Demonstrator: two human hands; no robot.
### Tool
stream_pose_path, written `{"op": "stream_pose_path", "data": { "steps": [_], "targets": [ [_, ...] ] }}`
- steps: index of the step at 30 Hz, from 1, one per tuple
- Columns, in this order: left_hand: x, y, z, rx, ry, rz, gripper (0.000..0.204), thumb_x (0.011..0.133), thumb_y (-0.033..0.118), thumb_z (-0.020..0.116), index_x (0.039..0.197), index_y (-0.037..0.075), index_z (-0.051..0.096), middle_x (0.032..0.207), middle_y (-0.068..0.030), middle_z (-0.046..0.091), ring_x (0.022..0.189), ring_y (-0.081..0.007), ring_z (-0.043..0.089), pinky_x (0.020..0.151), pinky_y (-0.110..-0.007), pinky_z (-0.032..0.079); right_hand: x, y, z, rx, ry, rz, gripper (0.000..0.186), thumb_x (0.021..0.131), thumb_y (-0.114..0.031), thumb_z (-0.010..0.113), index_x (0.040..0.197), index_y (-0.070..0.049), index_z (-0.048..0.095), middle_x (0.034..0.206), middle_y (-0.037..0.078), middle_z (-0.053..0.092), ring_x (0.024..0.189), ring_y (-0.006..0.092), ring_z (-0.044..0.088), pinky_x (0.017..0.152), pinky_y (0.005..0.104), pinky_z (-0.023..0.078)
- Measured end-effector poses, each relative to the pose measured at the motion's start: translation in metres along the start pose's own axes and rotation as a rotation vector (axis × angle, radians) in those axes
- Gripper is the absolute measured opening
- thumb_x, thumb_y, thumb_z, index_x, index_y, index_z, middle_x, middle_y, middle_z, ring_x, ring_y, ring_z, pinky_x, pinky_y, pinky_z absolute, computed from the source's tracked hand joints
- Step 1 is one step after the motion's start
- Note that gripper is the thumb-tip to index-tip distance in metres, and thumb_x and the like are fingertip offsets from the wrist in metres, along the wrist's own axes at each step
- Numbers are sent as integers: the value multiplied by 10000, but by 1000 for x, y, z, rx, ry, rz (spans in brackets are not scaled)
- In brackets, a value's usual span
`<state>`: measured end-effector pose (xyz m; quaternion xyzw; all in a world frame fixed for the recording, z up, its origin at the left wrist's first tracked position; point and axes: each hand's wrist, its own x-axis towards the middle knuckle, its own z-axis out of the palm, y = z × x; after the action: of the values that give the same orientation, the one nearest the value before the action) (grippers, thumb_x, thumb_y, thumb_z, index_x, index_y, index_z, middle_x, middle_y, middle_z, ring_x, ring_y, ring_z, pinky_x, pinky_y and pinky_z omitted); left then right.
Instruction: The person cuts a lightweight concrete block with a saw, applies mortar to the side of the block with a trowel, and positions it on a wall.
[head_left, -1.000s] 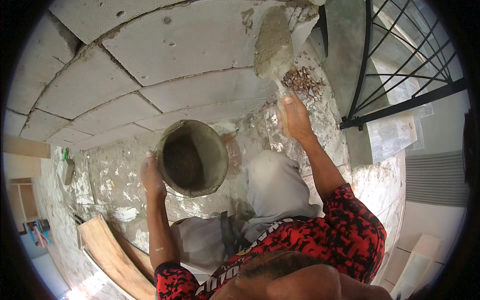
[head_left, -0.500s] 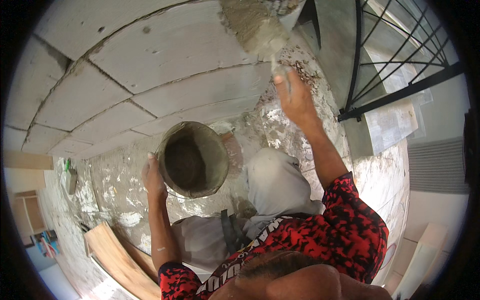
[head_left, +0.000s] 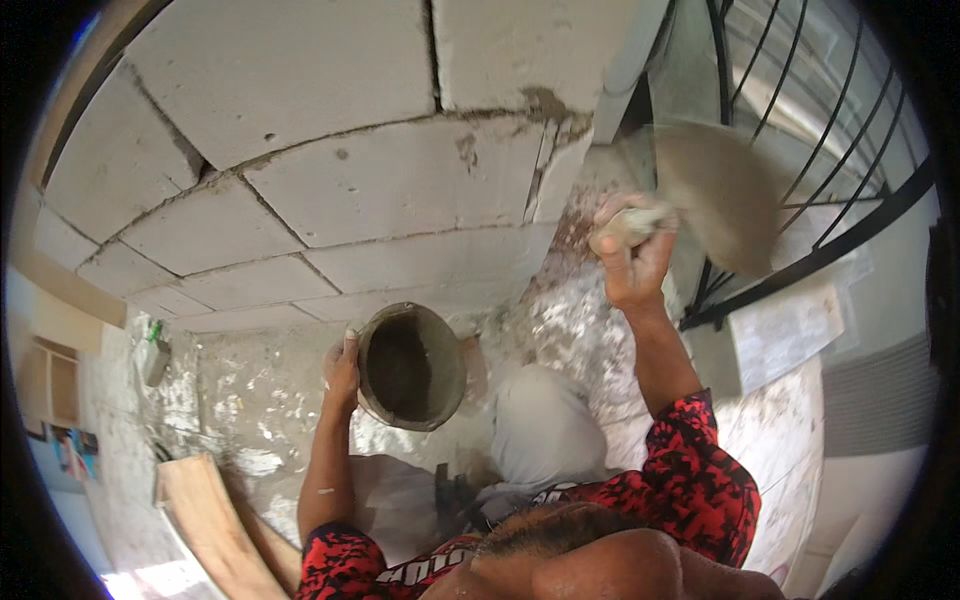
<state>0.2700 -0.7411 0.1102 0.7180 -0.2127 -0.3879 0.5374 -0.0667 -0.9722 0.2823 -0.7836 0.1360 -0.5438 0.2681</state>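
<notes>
My left hand [head_left: 342, 368] grips the rim of a mortar-coated bucket [head_left: 442, 368], dark inside, held low at centre. My right hand [head_left: 637, 258] is closed on the pale handle of a trowel [head_left: 715, 190], whose broad grey blade is blurred by motion at the right, in front of a black metal railing. Facing me is a wall of white blocks [head_left: 380, 180] with dark, partly open joints and smears of mortar near its right end. What is on the blade is too blurred to tell.
Black railing [head_left: 870, 185] and grey steps are at the right. Bent wooden boards [head_left: 205, 510] lie on the plaster-spattered floor [head_left: 250, 390] at lower left. A small grey object with green [head_left: 155, 355] sits by the wall's left end. My bent knee [head_left: 548, 420] is beside the bucket.
The trowel has swung from the wall's top toward the railing at the right, turning sideways as my right hand moved right. The view has tilted, so wall and bucket appear lower.
</notes>
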Motion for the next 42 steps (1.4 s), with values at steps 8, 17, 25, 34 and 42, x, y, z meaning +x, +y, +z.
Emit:
{"op": "stream_pose_path", "data": {
  "steps": [8, 17, 25, 34, 42],
  "targets": [
    [2, -2, 20, -132, -83, 56, 506, 951, 429, 479, 1020, -52, 622, 884, -83, 635, 809, -155, 567, 744, -299, 465, 90, -48, 36, -34, 278, -711, 458, 902, -295, 598, 1201, -92, 317, 1079, 214, 547, 1005, 313, 554, 882, 459, 470],
    [-13, -1, 5, 79, -40, 37, 544, 926, 479, 496, 1029, -36, 636, 868, -99, 644, 797, -151, 570, 721, -288, 453, 79, -24, 60, -208, 290, -556, 404, 925, -253, 559, 1149, -63, 282, 1052, 235, 567, 955, 288, 586, 866, 411, 485],
    [-26, 17, -2, 13, -44, 48, 531, 938, 463, 482, 991, -42, 637, 838, -73, 628, 768, -138, 555, 695, -283, 453, 84, -15, 61, -197, 249, -476, 453, 912, -285, 584, 1114, -28, 271, 1065, 232, 566, 958, 255, 577, 821, 352, 510],
    [-14, 11, 8, 19, -61, 15, 527, 952, 457, 457, 1002, -39, 625, 890, -70, 622, 781, -137, 550, 715, -300, 455, 58, -4, 36, -160, 229, -347, 378, 891, -108, 548, 1169, -22, 306, 1082, 169, 555, 932, 168, 530, 815, 313, 443],
    [-16, 15, 17, 62, -99, 1, 564, 934, 521, 448, 996, -8, 635, 845, -49, 601, 707, -118, 514, 640, -288, 426, -118, 57, -23, 172, 224, 687, 417, 857, -99, 512, 1227, -26, 335, 947, 90, 530, 773, 133, 518, 677, 295, 460]
  ]
}}
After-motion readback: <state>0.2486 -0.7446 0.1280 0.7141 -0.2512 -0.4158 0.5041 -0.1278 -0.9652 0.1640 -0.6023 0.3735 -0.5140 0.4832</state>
